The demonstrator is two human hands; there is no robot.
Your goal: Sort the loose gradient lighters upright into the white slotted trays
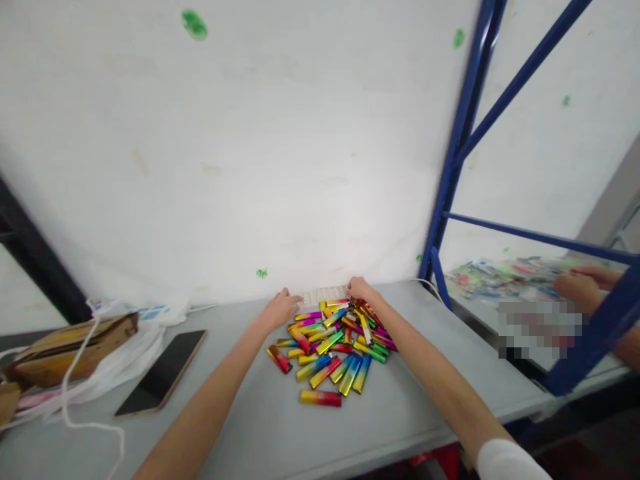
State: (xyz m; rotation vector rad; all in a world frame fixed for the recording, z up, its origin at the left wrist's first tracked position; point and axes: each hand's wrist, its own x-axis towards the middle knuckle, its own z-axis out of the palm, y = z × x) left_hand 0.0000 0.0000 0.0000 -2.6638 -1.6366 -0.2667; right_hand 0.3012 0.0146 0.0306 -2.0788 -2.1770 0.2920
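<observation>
A white gridded tray (324, 294) lies at the back of the table against the wall. My left hand (283, 309) is at its left end, with the fingers closed on the edge. At the opposite end, my right hand (361, 289) grips the tray's right side. Between my forearms, in front of the tray, spreads a loose pile of shiny lighters (330, 342) in yellow, red, blue, green and purple. One yellow-and-red lighter (321, 399) lies apart, nearer to me. The undersides of both hands are hidden.
A dark phone or tablet (163, 373) lies on the grey table (260, 427) at left, near a cardboard box (75, 350), plastic bags and a white cord (67, 393). A blue metal frame (445, 180) rises at right. Beyond it, another person's hands (583, 287) are near scattered colourful items (495, 277).
</observation>
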